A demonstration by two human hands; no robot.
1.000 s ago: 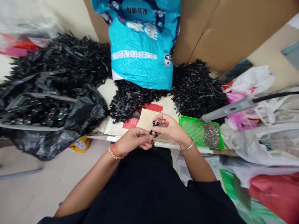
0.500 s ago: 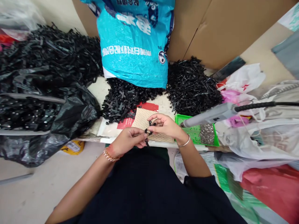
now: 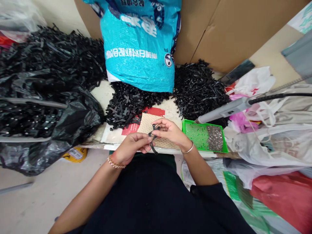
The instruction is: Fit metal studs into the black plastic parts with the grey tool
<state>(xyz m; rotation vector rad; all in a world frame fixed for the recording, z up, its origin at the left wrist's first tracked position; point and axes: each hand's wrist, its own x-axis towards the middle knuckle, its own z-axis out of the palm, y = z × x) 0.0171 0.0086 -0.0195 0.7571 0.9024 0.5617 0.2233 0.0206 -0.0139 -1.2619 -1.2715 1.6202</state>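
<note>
Small black plastic strips with round ends [image 3: 153, 148] are held between my two hands, above a tan textured pad [image 3: 168, 143]. My left hand [image 3: 133, 144] pinches them between thumb and fingers. From the right, my right hand [image 3: 169, 131] grips the upper part with thumb and fingertips. Whether the strips are joined is hidden by my fingers. Right of my right hand sits a green tray [image 3: 195, 135] with small metal fasteners [image 3: 215, 138] at its right end. A grey electric screwdriver [image 3: 223, 110] on a black cord hangs over the tray's back edge.
Heaps of black strips lie at the left [image 3: 73, 55], centre [image 3: 122, 107] and right [image 3: 200, 91]. A blue woven sack [image 3: 141, 65] rests behind the centre heap. At left is a black plastic bag [image 3: 83, 110] of strips; white plastic bags [image 3: 280, 143] crowd the right.
The black strips have turned in my fingers, and a longer end now points down. The screwdriver has swung up and right, with its tip now at the tray's back edge.
</note>
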